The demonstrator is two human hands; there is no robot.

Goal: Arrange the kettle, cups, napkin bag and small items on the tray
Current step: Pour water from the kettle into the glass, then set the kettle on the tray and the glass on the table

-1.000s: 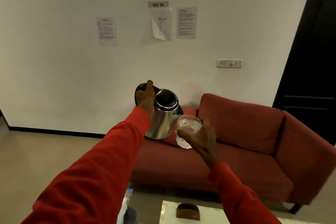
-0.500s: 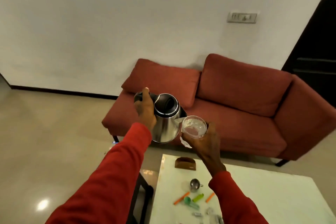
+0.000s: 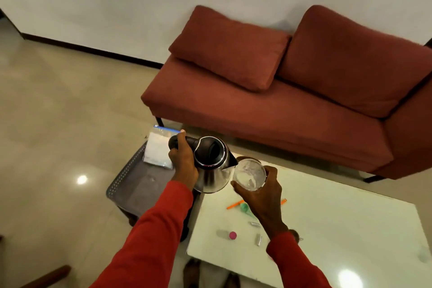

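**Kettle and cup held above the tray, most items not yet placed**

At the centre of the frame, the kettle (image 3: pixel 211 166) is held by its black handle in the left hand (image 3: pixel 183 163), whose fingers are wrapped round that handle. Just to its right, a clear cup (image 3: pixel 249 174) is gripped from below by the right hand (image 3: pixel 259 190), with the spout nearly touching the cup's rim. To the left, the grey perforated tray (image 3: pixel 127 179) is seen on a low stand, and only the napkin bag (image 3: pixel 157 151) lies in it, at its far end. In the lower right, small items remain on the white worktop (image 3: pixel 339 222): an orange stick (image 3: pixel 235 204), a green piece (image 3: pixel 245 207), a pink-capped tube (image 3: pixel 226 234) and two silver pieces. The task is judged barely begun; kettle, cup and small items are still to be set down.
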